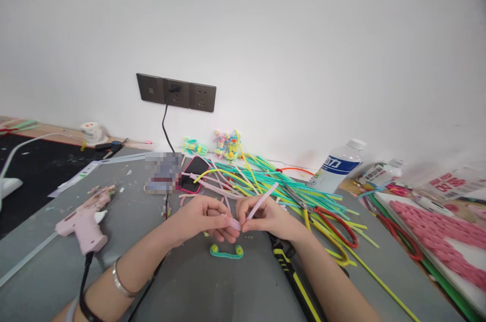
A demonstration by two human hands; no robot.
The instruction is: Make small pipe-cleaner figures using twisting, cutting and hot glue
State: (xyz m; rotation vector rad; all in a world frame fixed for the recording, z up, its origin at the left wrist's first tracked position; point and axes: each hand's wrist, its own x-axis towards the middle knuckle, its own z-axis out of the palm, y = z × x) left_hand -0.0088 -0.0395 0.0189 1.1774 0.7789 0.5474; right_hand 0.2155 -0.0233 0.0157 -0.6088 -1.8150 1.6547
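Note:
My left hand (212, 218) and my right hand (261, 215) meet over the middle of the grey table. Both pinch a pale pink pipe cleaner (262, 200); its free end sticks up to the right, while a bent part lies between my fingers. On the table just below sits a teal pipe-cleaner piece (227, 255) with a yellow-green coil at each end. Beyond my hands spreads a pile of teal and yellow pipe cleaners (299, 195), with several pink ones (216, 183) to its left.
At left lies a pink glue gun (81, 220). Scissors (334, 228) with red handles and black-yellow pliers (294, 276) lie at right. A bottle (337, 165), a phone (194, 172) and small pipe-cleaner figures (232, 147) stand or lie toward the wall with its sockets (176, 93).

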